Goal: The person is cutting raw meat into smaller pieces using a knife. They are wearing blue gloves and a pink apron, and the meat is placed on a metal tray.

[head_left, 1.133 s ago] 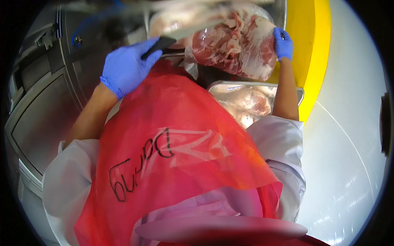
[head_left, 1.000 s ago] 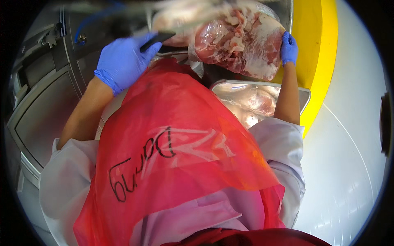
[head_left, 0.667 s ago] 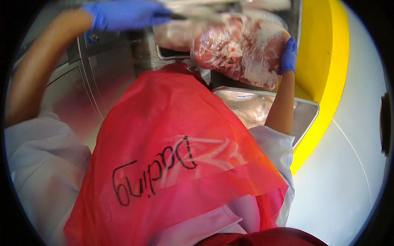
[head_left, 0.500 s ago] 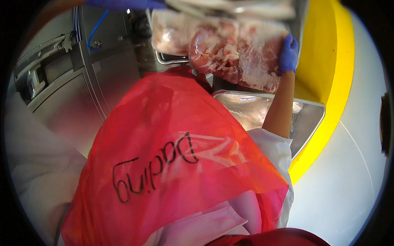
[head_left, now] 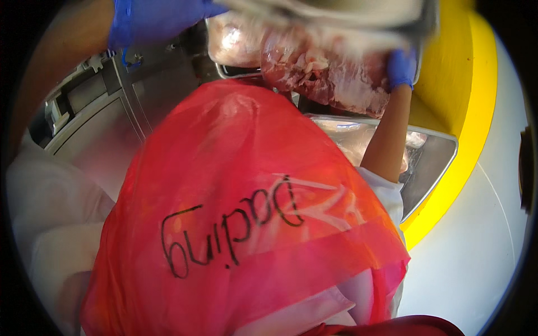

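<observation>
Raw meat lies at the near edge of the far metal tray. From here I see the hands apart: the right hand touches its right end, the left hand is up beyond its left; I cannot tell either's grip. A nearer tray meets a yellow border, pale smooth surface beyond; steel panels stand left.

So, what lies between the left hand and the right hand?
In the head view, a pale, shiny piece of meat and then a redder piece lie between the left hand and the right hand; a blurred shape partly hides the latter piece.
</observation>
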Demonstrator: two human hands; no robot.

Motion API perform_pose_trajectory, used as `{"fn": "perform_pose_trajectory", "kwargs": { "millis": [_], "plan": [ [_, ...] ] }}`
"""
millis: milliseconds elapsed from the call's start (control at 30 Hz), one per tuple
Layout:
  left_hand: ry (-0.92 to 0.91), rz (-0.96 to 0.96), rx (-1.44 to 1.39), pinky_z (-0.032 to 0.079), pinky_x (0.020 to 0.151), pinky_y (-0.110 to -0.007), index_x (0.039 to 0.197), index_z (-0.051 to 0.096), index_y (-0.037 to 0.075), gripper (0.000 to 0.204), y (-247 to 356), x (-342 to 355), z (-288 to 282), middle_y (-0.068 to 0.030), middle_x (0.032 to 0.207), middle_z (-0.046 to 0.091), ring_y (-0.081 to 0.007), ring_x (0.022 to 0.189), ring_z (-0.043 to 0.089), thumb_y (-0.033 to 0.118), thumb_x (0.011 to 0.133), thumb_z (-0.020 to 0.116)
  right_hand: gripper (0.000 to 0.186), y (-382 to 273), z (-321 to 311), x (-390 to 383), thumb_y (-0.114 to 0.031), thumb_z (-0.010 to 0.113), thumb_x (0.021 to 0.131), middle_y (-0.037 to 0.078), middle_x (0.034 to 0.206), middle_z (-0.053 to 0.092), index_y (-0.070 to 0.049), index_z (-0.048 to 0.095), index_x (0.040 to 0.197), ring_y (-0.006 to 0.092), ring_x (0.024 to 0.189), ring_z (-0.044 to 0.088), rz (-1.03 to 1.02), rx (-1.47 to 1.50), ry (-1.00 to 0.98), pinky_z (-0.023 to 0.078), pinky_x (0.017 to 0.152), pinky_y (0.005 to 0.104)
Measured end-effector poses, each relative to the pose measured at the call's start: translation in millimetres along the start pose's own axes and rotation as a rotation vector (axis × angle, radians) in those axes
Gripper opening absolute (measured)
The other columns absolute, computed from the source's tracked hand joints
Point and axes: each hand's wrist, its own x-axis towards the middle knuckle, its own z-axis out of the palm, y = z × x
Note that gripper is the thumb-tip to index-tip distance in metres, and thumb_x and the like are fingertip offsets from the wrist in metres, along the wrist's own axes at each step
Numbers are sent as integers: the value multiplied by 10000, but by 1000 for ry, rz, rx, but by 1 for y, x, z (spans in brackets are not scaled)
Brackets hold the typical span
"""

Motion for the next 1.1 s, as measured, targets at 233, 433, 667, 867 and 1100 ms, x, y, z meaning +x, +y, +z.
{"fn": "perform_pose_trajectory", "kwargs": {
  "millis": [233, 433, 667, 867, 1100],
  "plan": [
    [326, 9, -145, 554, 857, -475, 1278, 666, 35, 431, -29, -23, 105, -244, 1075, 714, -438, 978, 684, 367, 1011, 603, 893, 4, -5, 1, -689, 541, 948, 298, 1463, 538, 34, 483, 1469, 443, 1357, 521, 11, -14, 75, 413, 1127, 457],
    [441, -206, -431, 576, 823, -425, 1390, 613, 60, 501, -12, -47, 196, -226, 1110, 722, -398, 950, 717, 341, 982, 695, 829, 2, 0, 4, -639, 534, 976, 286, 1469, 538, 40, 508, 1450, 424, 1361, 521, 31, -48, -11, 400, 1135, 442],
    [673, -235, -597, 602, 798, -394, 1403, 624, 113, 509, 7, -31, 287, -197, 1131, 726, -335, 969, 741, 276, 940, 759, 789, 29, 3, 12, -611, 544, 994, 307, 1396, 585, 56, 532, 1416, 422, 1319, 552, -62, -68, 53, 416, 1105, 440],
    [749, -190, -668, 610, 749, -391, 1431, 605, 144, 553, -2, -10, 331, -155, 1083, 735, -312, 902, 750, 270, 921, 775, 790, 37, -1, 20, -621, 527, 998, 312, 1392, 583, 53, 532, 1410, 434, 1298, 558, -24, -70, 16, 416, 1096, 443],
    [792, -112, -687, 598, 741, -385, 1470, 572, 156, 588, -16, 18, 374, -141, 1000, 722, -307, 866, 741, 271, 928, 768, 810, 37, -3, 17, -631, 517, 1000, 327, 1362, 594, 69, 530, 1406, 435, 1274, 574, -90, -60, 39, 432, 1077, 447]
  ]
}}
